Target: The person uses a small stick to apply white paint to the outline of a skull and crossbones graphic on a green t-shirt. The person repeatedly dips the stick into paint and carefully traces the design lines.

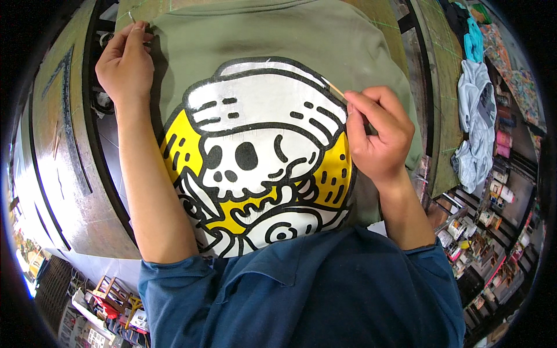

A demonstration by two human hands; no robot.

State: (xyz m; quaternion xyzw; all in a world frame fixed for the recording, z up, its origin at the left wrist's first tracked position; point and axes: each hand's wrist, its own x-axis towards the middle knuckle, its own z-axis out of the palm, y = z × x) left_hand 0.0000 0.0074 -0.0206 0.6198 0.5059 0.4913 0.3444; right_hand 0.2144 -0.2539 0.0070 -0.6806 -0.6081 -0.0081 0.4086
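Observation:
An olive-green sweatshirt (pixel 272 37) lies spread in front of me. Its large print (pixel 246 136) shows a white skull in a cap over a yellow ground, outlined in black. Between the thumb and fingers of my right hand (pixel 380 130) is a thin wooden stick (pixel 337 89). The stick slants up and left, its far end over the cap's right edge; whether it touches the print I cannot tell. At the garment's upper left, my left hand (pixel 127 66) is raised with its fingertips pinched together. Something small and pale shows at those fingertips, too small to name.
Beneath the sweatshirt is a greenish board (pixel 383 8). Another flat board (pixel 64 133) stands to the left past a dark gap. Light blue-grey cloth (pixel 477 124) hangs at the right, above shelves crowded with bottles and jars (pixel 502 191). A wooden stool (pixel 110 293) stands at lower left.

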